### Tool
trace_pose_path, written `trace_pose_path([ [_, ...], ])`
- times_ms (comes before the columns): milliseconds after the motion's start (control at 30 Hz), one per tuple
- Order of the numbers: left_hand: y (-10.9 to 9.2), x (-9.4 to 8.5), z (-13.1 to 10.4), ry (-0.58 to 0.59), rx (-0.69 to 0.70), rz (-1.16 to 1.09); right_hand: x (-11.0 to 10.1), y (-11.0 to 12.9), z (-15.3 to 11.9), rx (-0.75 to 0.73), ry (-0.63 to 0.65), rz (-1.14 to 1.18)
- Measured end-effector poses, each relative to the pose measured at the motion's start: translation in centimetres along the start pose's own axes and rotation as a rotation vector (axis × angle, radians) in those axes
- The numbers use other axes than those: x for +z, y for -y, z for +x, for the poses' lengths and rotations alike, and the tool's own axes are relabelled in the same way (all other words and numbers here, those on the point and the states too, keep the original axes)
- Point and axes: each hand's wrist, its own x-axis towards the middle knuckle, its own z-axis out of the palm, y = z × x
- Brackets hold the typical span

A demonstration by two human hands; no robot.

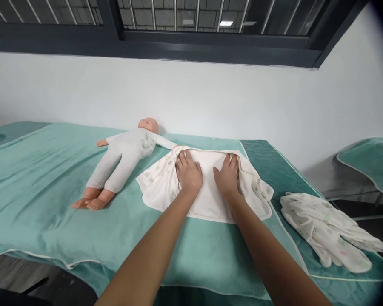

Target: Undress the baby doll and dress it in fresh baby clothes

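Two bare hands lie palm-down on one cream printed baby garment [207,187] spread flat near the far edge of the teal-covered padded table [44,187]. Left hand [189,173]: fingers slightly spread, pressing the cloth's left fold. Right hand [227,175]: fingers close together, flat on the cloth, pinching nothing. One baby doll in a white bodysuit [123,159] lies on its back just left of the garment. One second crumpled printed garment [325,229] rests near the table's right edge.
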Motion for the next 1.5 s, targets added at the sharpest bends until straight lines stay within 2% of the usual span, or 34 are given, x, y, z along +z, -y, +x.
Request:
trace_pose_path([
  [167,0.3,0.6,0.3,-0.004,0.0,0.008,0.9,-0.1,0.6,-0.044,-0.036,-0.034],
  [367,0.2,-0.1,1.0,0.075,-0.075,-0.084,1.2,-0.4,0.2,-0.115,-0.118,-0.075],
  [533,0.1,0.2,1.7,0.078,-0.08,-0.064,1.9,-0.7,0.5,-0.056,-0.048,-0.017],
  [900,0.5,1.2,0.7,0.011,0.013,0.04,1.8,0.1,0.5,0.06,0.086,0.005],
  [1100,0.8,2.2,1.0,0.051,-0.038,0.079,1.6,0.2,1.1,0.06,0.148,-0.015],
  [1200,0.9,2.3,1.1,0.058,-0.06,0.101,1.4,0.0,1.6,0.027,0.134,-0.025],
  [1333,0.9,2.4,1.2,0.067,-0.053,0.113,1.6,-0.2,1.9,0.059,0.169,-0.021],
  [1500,0.8,2.7,1.5,0.17,-0.084,0.123,2.1,-0.2,2.3,0.097,0.251,-0.023],
])
